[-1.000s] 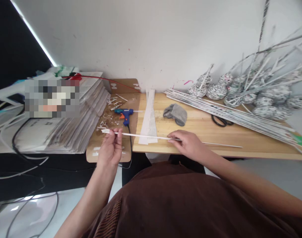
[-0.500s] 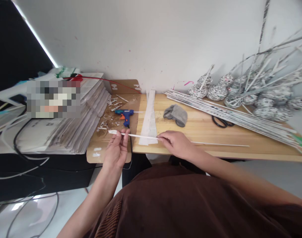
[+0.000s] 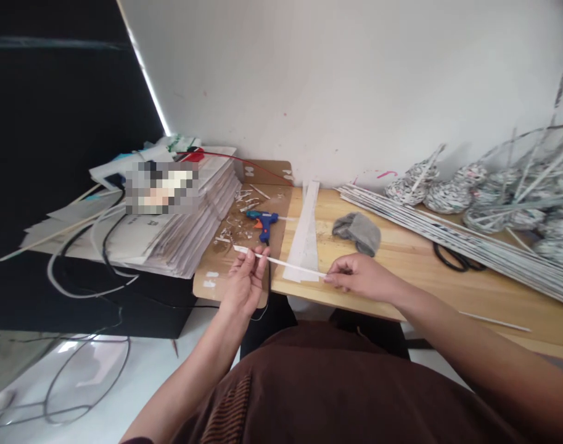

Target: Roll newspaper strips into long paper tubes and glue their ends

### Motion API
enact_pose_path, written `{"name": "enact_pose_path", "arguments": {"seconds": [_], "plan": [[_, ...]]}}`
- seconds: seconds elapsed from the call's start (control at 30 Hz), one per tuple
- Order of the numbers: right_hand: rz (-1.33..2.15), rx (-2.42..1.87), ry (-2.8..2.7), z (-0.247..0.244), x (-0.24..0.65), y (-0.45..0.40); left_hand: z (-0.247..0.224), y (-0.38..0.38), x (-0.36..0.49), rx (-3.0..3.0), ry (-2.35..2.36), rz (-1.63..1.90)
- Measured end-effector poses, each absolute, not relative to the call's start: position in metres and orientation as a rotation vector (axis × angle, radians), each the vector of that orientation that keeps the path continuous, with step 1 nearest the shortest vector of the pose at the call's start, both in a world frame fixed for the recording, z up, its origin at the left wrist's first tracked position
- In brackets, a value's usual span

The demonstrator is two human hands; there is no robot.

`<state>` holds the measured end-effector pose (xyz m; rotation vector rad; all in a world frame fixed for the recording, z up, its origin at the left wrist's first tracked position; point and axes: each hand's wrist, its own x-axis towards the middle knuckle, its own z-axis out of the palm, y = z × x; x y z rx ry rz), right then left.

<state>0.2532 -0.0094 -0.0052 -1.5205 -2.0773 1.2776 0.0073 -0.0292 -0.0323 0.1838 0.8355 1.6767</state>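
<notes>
A thin white rolled-paper stick (image 3: 296, 267) stretches between my hands above the table's front edge. My left hand (image 3: 245, 280), palm up, pinches it near its flattened, wider left end. Thumb and fingertips of my right hand (image 3: 362, 276) close on the stick further right. Beyond my right forearm shows the thin white end of a stick (image 3: 496, 321); whether it is the same one is hidden. Just behind the held stick lie white paper strips (image 3: 304, 234), and past my left fingertips a blue glue gun (image 3: 265, 226) lies on a brown board (image 3: 202, 285).
A grey cloth (image 3: 357, 231) lies on the wooden table (image 3: 330, 213). Behind are a bundle of paper sticks (image 3: 452, 231), black scissor handles (image 3: 452, 258) and woven paper gourd shapes (image 3: 447, 188). At left stands a tall paper stack (image 3: 202, 228) with cables. Paper scraps litter the board.
The view has swung left, so the table things appear further right. Both hands keep their pinch on the paper stick, which now slants down more toward my right hand.
</notes>
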Motion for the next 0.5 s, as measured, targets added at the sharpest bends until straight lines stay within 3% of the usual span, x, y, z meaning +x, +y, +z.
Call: {"name": "enact_pose_path", "arguments": {"seconds": [0.17,0.5], "plan": [[1.319,-1.503,-2.060,-0.009,0.261,-0.010,-0.035,-0.027,0.007,0.135,0.832,1.687],[1.053,-1.523,-2.192,-0.004,0.275,-0.020,-0.035,-0.026,0.000,0.197,0.812,1.677]]}}
